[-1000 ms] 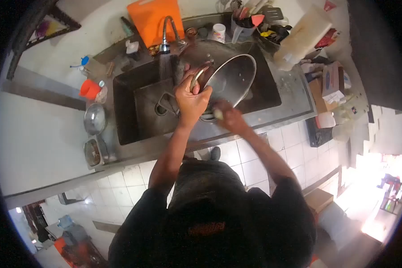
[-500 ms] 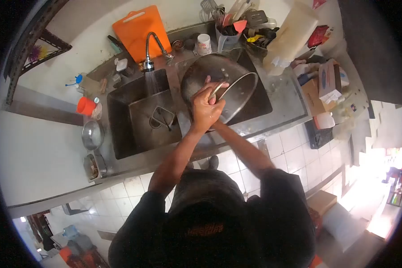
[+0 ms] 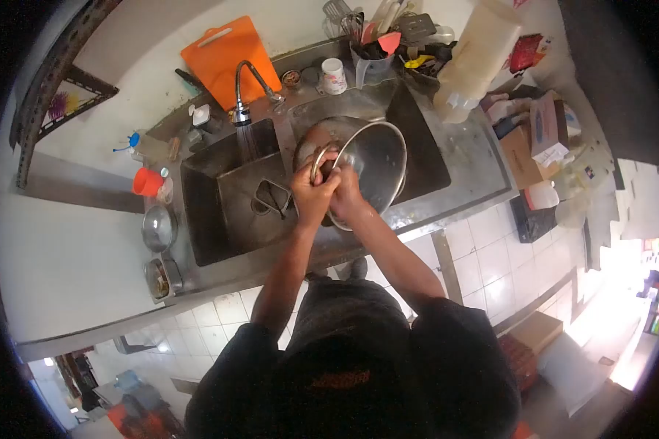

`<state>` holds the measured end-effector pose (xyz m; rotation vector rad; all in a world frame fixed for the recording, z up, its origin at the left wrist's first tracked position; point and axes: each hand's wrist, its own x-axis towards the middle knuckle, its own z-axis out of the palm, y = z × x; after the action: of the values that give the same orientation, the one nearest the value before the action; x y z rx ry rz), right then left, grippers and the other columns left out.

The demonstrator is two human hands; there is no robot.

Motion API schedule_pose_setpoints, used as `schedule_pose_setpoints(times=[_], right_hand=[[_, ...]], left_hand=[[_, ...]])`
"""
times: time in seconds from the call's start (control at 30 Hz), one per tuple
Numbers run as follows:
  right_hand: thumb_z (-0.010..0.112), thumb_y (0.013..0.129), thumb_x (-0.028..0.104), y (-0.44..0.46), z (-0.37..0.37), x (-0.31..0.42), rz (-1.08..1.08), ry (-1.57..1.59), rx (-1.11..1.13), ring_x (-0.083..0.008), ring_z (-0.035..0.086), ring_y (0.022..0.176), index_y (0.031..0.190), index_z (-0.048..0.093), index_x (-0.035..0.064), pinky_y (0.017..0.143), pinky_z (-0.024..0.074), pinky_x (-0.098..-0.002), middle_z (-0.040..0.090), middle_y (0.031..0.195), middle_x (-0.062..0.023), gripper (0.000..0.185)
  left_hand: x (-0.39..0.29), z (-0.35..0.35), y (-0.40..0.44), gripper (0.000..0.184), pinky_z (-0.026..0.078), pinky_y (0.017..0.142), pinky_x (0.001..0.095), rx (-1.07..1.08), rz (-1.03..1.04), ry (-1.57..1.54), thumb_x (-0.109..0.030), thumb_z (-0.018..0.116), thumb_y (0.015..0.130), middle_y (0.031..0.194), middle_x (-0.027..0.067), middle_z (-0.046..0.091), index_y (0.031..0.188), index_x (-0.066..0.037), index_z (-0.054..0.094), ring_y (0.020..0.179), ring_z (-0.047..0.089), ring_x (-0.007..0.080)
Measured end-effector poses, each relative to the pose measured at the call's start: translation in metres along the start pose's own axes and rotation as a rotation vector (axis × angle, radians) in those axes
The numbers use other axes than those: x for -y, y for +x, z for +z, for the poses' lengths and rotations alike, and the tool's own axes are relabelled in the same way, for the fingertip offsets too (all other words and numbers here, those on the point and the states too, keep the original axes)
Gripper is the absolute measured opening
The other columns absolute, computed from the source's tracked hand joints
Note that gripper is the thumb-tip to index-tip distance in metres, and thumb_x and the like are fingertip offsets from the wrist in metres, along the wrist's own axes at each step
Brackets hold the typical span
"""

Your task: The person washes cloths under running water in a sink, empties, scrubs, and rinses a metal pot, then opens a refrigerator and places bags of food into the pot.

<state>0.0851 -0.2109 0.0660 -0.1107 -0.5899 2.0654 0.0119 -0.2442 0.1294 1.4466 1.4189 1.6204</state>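
My left hand (image 3: 313, 192) is wrapped round the handle of a round, rimmed metal lid or pan (image 3: 379, 164), tilted over the right basin. At its near inner side is my right hand (image 3: 348, 192), closed, its fingers partly hidden; what it holds cannot be made out. Behind the tilted piece a larger round metal pan (image 3: 321, 135) lies in the right basin. Water runs from the faucet (image 3: 241, 115) into the left basin (image 3: 223, 186), where a small wire-like item (image 3: 272, 197) rests.
An orange cutting board (image 3: 231, 62) leans on the wall behind the faucet. Along the back stand a white cup (image 3: 334, 76), a utensil jug (image 3: 373, 67) and a large plastic container (image 3: 476, 62). Left of the basins are a red cup (image 3: 147, 181) and metal bowl (image 3: 158, 228).
The tilted round piece has turned so its inner face shows more. My right hand, mostly hidden behind my left half a second ago, now shows beside it.
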Motion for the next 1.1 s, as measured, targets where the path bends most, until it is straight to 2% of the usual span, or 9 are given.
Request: schedule_pose_setpoints(times=[0.1,0.27,0.53,0.63,0.77,0.87,0.97,1.07,1.1], right_hand=[[0.043,0.093,0.023,0.002,0.008,0.007,0.017,0.173,-0.344,-0.0152,0.053,0.064,0.096,0.054,0.0055,0.059,0.0462,-0.028,0.055,0.078,-0.0041,0.02],[0.041,0.095,0.023,-0.015,-0.01,-0.012,0.339,-0.152,-0.483,-0.0203,0.06,0.087,0.109,0.054,0.0069,0.076,0.0493,-0.0335,0.06,0.099,-0.0082,0.025],[0.041,0.093,0.04,-0.031,0.026,-0.019,-0.256,-0.734,-0.471,-0.0211,0.055,0.063,0.091,0.054,0.0043,0.055,0.0471,-0.0415,0.055,0.074,-0.0056,0.038],[0.037,0.094,0.041,-0.033,0.001,-0.02,0.374,-0.792,-0.391,-0.0216,0.05,0.058,0.092,0.051,0.005,0.054,0.0451,-0.0364,0.049,0.068,-0.0056,0.039],[0.041,0.093,0.031,-0.019,-0.005,-0.045,0.251,-0.051,-0.799,-0.0277,0.061,0.082,0.1,0.057,0.0021,0.075,0.0488,-0.0375,0.062,0.09,-0.0146,0.034],[0.038,0.094,0.031,-0.055,-0.043,-0.098,0.466,-1.734,0.053,-0.0286,0.06,0.087,0.112,0.05,-0.0047,0.076,0.0469,-0.0393,0.061,0.098,-0.0184,0.043],[0.042,0.094,0.032,-0.076,-0.019,-0.08,0.049,-1.642,0.505,-0.0298,0.059,0.09,0.116,0.048,-0.0049,0.08,0.0452,-0.0377,0.059,0.101,-0.019,0.043],[0.047,0.092,0.035,-0.039,0.026,-0.118,0.514,-0.58,-0.401,-0.0318,0.057,0.099,0.119,0.047,-0.0043,0.087,0.0428,-0.0394,0.056,0.11,-0.0238,0.048],[0.048,0.092,0.037,-0.03,0.024,-0.14,0.392,-0.281,-0.594,-0.0326,0.057,0.1,0.119,0.048,-0.0037,0.087,0.0433,-0.0403,0.055,0.11,-0.025,0.048]], left_hand=[[-0.009,0.001,-0.012,0.025,0.029,0.051,0.0182,0.029,0.066,0.058,0.001,0.068,0.07,0.085,-0.0066,0.066,0.094,-0.006,0.069,0.053,0.03,0.0011],[-0.013,0.01,-0.001,0.015,0.038,0.058,0.0182,-0.081,-0.193,-0.401,0.002,0.063,0.08,0.092,0.0009,0.067,0.093,-0.001,0.068,0.066,0.048,0.0015],[-0.003,-0.002,-0.026,0.017,0.046,0.074,0.0246,-0.121,-0.292,-0.372,-0.009,0.055,0.086,0.092,0.0043,0.067,0.093,0.0,0.068,0.082,0.06,0.0117],[0.02,-0.013,-0.051,0.017,0.046,0.073,0.0241,-0.113,-0.242,-0.181,-0.009,0.053,0.086,0.088,0.0039,0.066,0.09,0.0,0.068,0.084,0.059,0.0108],[0.055,-0.028,-0.087,0.016,0.046,0.071,0.0236,-0.289,-0.318,-0.411,-0.009,0.05,0.085,0.083,0.0011,0.062,0.084,-0.001,0.064,0.083,0.058,0.0092],[0.041,-0.059,-0.096,0.013,0.047,0.072,0.0246,-0.417,-0.419,-0.516,-0.007,0.049,0.084,0.086,0.0003,0.059,0.088,-0.004,0.061,0.082,0.058,0.0102],[0.069,-0.082,-0.127,0.014,0.045,0.068,0.0246,-0.5,-0.442,-0.588,-0.009,0.048,0.085,0.089,0.0003,0.058,0.093,-0.005,0.059,0.078,0.056,0.0104],[0.134,-0.093,-0.191,0.016,0.043,0.067,0.0251,-0.486,-0.018,0.389,-0.011,0.049,0.086,0.089,0.0029,0.058,0.099,-0.005,0.057,0.077,0.056,0.0124],[0.14,-0.095,-0.21,0.019,0.043,0.067,0.0254,-0.59,-0.282,-0.192,-0.012,0.051,0.087,0.093,0.004,0.057,0.103,-0.005,0.055,0.08,0.055,0.013]])
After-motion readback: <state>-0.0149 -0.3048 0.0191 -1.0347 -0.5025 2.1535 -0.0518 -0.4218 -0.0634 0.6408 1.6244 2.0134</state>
